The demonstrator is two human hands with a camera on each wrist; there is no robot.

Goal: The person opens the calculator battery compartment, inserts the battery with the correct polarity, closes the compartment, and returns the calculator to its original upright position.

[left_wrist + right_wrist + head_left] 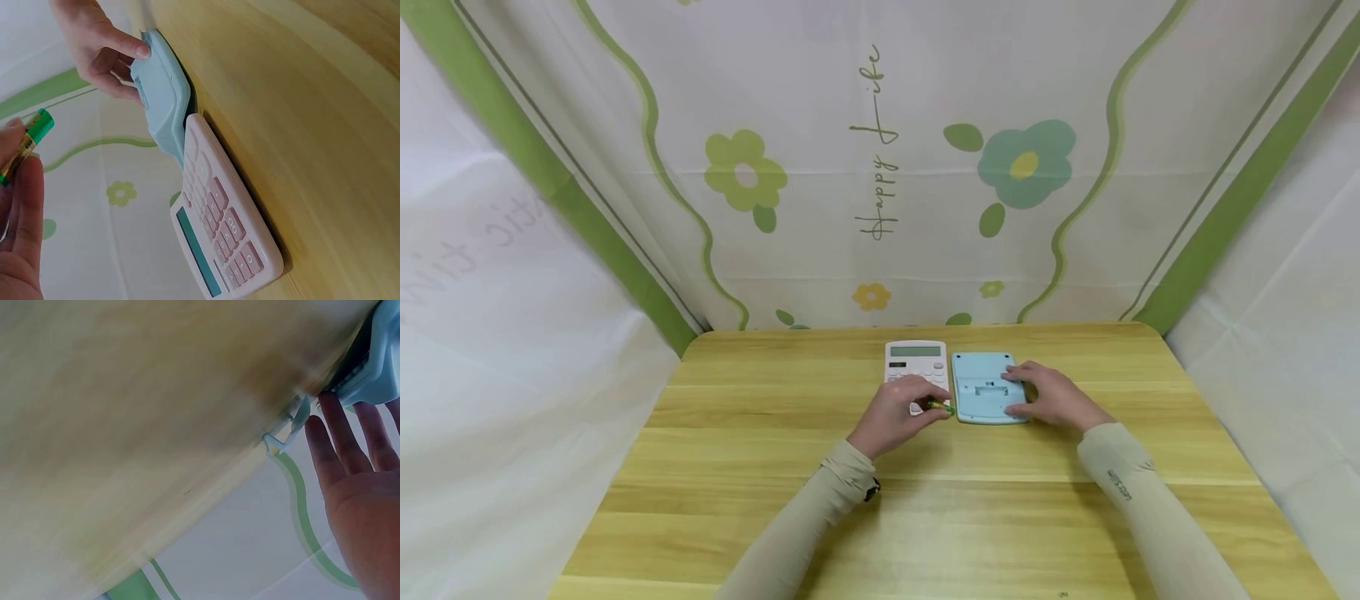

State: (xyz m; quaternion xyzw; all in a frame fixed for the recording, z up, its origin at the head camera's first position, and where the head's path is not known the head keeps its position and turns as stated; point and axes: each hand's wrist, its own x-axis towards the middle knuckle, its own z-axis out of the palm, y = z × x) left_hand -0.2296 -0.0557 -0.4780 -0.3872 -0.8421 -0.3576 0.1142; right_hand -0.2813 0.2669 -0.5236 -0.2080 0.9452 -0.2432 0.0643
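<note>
My left hand (904, 410) pinches a green and gold battery (39, 127) between thumb and fingers, over the lower part of a white-pink calculator (250, 275) that lies keys up. Beside it, a light blue calculator (983, 367) lies face down, its battery compartment (991, 390) uncovered. My right hand (1054, 398) holds the blue calculator at its right side, thumb toward the near end and fingers farther up. In the right wrist view, a small light blue battery cover (299, 419) lies on the table close to the fingertips; the hand hides it from the head view.
The wooden table (760, 392) has a back edge just behind the calculators. A white cloth (820, 250) with printed flowers hangs behind it, and more cloth hangs at both sides. A small dark mark (1063, 594) shows near the front.
</note>
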